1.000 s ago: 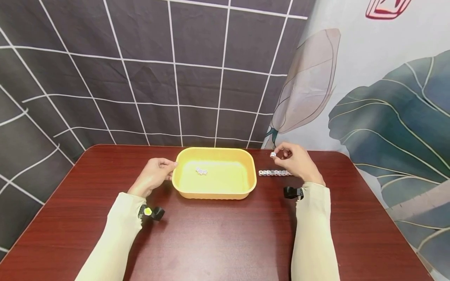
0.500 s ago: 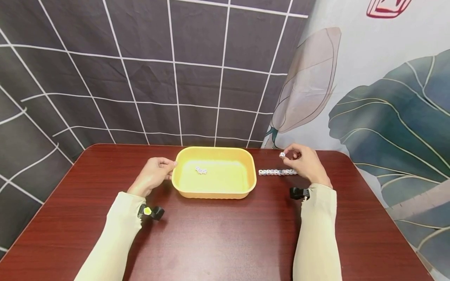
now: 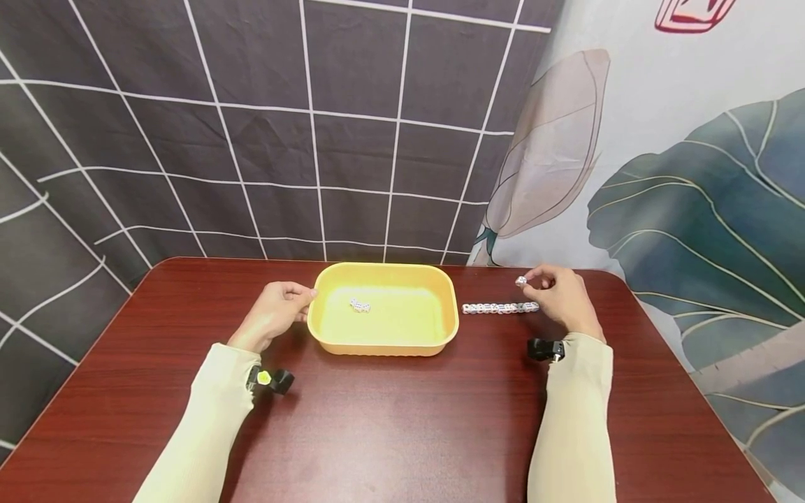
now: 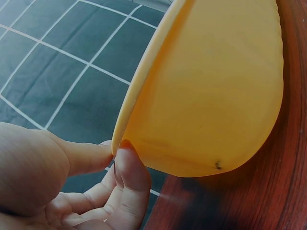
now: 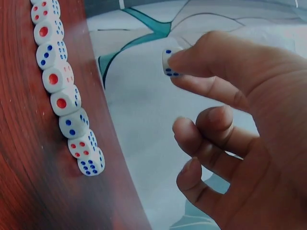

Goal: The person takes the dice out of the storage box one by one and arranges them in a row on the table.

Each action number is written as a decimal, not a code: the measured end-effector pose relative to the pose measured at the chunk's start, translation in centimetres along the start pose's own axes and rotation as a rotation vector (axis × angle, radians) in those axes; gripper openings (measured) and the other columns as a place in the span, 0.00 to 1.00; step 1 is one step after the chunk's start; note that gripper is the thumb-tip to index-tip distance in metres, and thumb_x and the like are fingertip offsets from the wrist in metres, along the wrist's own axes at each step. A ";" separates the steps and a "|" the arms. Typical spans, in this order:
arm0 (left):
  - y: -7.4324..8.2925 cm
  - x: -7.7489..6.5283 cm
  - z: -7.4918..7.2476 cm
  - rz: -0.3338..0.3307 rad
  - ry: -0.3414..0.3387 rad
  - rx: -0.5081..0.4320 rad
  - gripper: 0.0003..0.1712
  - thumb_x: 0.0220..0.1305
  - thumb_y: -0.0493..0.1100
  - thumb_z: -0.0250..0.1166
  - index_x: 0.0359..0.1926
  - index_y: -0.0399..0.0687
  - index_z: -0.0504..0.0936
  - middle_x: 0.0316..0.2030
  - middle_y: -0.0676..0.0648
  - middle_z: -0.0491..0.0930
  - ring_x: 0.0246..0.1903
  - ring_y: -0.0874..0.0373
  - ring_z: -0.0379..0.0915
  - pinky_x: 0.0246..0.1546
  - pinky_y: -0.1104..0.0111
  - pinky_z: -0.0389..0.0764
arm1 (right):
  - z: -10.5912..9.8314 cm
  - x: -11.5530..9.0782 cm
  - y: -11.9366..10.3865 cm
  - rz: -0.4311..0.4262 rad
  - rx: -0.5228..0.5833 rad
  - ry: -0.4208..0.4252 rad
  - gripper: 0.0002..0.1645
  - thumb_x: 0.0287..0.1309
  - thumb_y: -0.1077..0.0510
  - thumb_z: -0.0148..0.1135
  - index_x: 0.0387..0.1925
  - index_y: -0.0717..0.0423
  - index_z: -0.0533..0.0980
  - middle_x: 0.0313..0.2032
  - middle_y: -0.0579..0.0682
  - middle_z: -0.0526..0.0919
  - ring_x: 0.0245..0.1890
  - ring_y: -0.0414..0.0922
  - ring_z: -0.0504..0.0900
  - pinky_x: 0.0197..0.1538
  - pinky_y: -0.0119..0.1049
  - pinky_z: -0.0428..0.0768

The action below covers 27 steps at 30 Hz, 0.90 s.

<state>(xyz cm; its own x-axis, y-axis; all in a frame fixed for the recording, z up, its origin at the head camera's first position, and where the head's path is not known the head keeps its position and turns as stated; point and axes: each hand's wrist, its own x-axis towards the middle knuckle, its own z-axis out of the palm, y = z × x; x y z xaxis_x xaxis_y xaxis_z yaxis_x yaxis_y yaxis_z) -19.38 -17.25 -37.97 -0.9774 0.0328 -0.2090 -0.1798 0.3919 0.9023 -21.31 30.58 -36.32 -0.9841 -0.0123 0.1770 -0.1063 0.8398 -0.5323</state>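
One table: glossy red-brown wood grain across the lower half of the head view, far corners rounded, pale glare near the bottom centre.
Grid cloth: dark grey with white lines, hanging behind the table from the left edge to past the centre; some lines bend with its folds.
Leaf-print cloth: pale, with large blue-green and dusty pink leaves, at the right; a red printed mark is cut by the top edge.
Hard to make out: the loose dice inside the yellow basin, left of its middle, bunched too closely to count; a dark speck on the basin in the left wrist view.
Cut off: the dice row at the top of the right wrist view; both cream sleeves at the bottom of the head view.
Left hand: pinches the basin's rim at its left end; in the head view some fingers are hidden.
Right hand: pinches the held die between thumb and finger, the other fingers curled; a fingertip covers much of the die.
Held die: right of centre, just above the row's right end in the head view; a cube, so without a long axis, one blue-pipped face turned left in the right wrist view.
Long axes: basin and row both run left to right in the head view, the basin's mouth upward.
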 end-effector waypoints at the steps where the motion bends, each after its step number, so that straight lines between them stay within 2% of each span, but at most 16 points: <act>1: 0.0 0.0 0.0 0.000 -0.001 -0.001 0.19 0.74 0.42 0.60 0.54 0.26 0.79 0.32 0.47 0.82 0.28 0.63 0.78 0.38 0.70 0.85 | 0.0 0.0 0.1 0.008 -0.003 0.005 0.09 0.62 0.56 0.67 0.43 0.55 0.83 0.27 0.51 0.75 0.32 0.48 0.71 0.35 0.38 0.70; 11: -0.1 0.0 0.0 -0.001 -0.004 -0.004 0.20 0.75 0.42 0.60 0.54 0.26 0.79 0.32 0.47 0.82 0.28 0.63 0.77 0.37 0.71 0.85 | -0.3 -0.5 1.4 0.122 -0.017 0.018 0.13 0.63 0.55 0.65 0.43 0.61 0.84 0.29 0.55 0.80 0.34 0.50 0.73 0.33 0.37 0.73; 18: -0.1 0.0 0.0 0.001 -0.003 0.012 0.19 0.75 0.42 0.60 0.53 0.27 0.79 0.33 0.47 0.82 0.29 0.63 0.77 0.38 0.71 0.84 | -0.3 -0.8 2.4 0.160 -0.032 0.032 0.14 0.63 0.54 0.66 0.43 0.61 0.84 0.31 0.56 0.79 0.37 0.52 0.72 0.36 0.39 0.70; 27: 0.0 0.0 0.0 0.005 -0.005 0.011 0.19 0.75 0.42 0.60 0.53 0.27 0.80 0.33 0.46 0.83 0.29 0.63 0.78 0.38 0.72 0.84 | -0.4 -1.4 4.3 0.177 -0.047 -0.005 0.14 0.62 0.54 0.68 0.44 0.60 0.83 0.38 0.61 0.83 0.41 0.56 0.75 0.38 0.40 0.70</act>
<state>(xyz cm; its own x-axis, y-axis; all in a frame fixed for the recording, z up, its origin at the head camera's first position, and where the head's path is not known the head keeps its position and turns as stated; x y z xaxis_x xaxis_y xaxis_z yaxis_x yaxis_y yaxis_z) -19.42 -17.20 -37.98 -0.9777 0.0390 -0.2062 -0.1735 0.4021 0.8990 -20.33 34.40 -38.48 -0.9875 0.1356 0.0798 0.0756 0.8536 -0.5155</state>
